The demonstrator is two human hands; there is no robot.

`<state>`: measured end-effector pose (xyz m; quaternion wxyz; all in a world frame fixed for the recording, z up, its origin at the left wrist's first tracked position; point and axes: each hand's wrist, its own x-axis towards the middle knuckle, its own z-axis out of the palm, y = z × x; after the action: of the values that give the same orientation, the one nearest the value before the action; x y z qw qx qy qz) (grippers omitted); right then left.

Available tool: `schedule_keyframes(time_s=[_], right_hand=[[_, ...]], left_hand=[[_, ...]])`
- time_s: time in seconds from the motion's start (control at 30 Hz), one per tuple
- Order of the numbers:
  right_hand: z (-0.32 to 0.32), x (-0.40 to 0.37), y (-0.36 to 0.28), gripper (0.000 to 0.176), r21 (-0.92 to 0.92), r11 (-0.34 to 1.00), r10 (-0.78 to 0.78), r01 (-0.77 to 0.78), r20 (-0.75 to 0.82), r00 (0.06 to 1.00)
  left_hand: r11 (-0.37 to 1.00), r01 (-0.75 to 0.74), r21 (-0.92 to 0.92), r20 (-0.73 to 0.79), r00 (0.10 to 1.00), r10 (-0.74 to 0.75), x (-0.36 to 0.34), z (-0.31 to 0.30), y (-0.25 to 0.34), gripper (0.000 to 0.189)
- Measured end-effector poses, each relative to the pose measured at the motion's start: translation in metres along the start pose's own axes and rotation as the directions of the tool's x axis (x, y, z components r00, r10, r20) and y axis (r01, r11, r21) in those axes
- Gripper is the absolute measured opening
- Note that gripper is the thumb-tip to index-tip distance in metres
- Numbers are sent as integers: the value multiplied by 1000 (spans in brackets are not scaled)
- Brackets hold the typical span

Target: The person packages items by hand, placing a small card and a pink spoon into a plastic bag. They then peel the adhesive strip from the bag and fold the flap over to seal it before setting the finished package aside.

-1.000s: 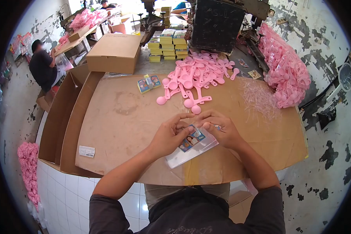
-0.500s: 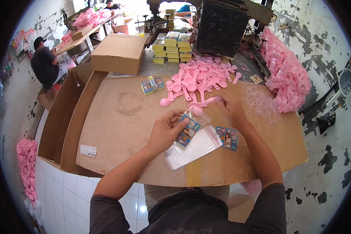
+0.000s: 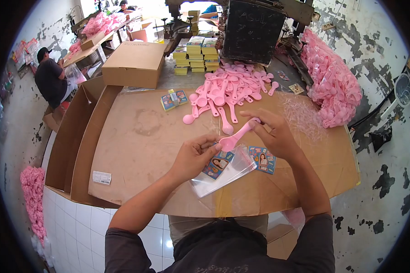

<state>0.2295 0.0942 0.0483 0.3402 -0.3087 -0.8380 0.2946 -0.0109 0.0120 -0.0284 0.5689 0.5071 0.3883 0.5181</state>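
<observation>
Pink measuring spoon (image 3: 242, 132) is hanging slantwise between the two hands, above the near middle of the cardboard sheet (image 3: 136, 159). Right hand (image 3: 275, 136) is the one gripping it: thumb and fingers are closing around the tail end of the handle. Left hand (image 3: 197, 155) is pinching a small printed card (image 3: 217, 167), apparently within a clear sleeve; its thumb tip is sitting right beside the spoon's bowl, and from where I am standing I cannot tell whether the two are touching. Key relation: the bowl is lying nearest the left fingertips, just beyond the card's far edge, while the handle is belonging wholly to the right side. Orientation: the spoon's long axis is running diagonally, bowl leftward and toward the worker's body, handle rising rightward and away; the hollow of the bowl is showing from above. Card's long axis is slanting roughly the same way, so bowl and card are nearly lining up. Surroundings: clear plastic bags (image 3: 208, 183) are lying flat below the left hand's card; a second printed card (image 3: 263, 160) is resting beside their right end, below the right hand. Beyond both hands, a heap of pink spoons (image 3: 230, 86) is spreading, and left of it a banded card bundle (image 3: 173, 100) is sitting apart.
</observation>
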Motion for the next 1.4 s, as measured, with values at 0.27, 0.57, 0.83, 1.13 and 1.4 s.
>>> schedule_keyframes(time_s=[0.27,0.57,0.83,1.13,1.4], right_hand=[[40,-6,-15,69,584,808,-204,-79,403,892],[13,7,-37,15,258,943,-285,210,297,911],[-7,1,-79,9,-298,912,-269,283,88,959],[5,-8,-81,11,-226,945,-227,237,70,972],[19,-2,-63,17,-449,803,-498,392,-144,855]], left_hand=[[996,59,66,156,985,-69,-4,-6,9,31],[989,149,-15,199,969,-143,-9,-4,24,36],[933,-331,144,185,935,303,-14,0,19,39],[931,-283,229,107,958,265,-16,15,26,33],[977,-187,104,51,982,183,-15,15,28,33]])
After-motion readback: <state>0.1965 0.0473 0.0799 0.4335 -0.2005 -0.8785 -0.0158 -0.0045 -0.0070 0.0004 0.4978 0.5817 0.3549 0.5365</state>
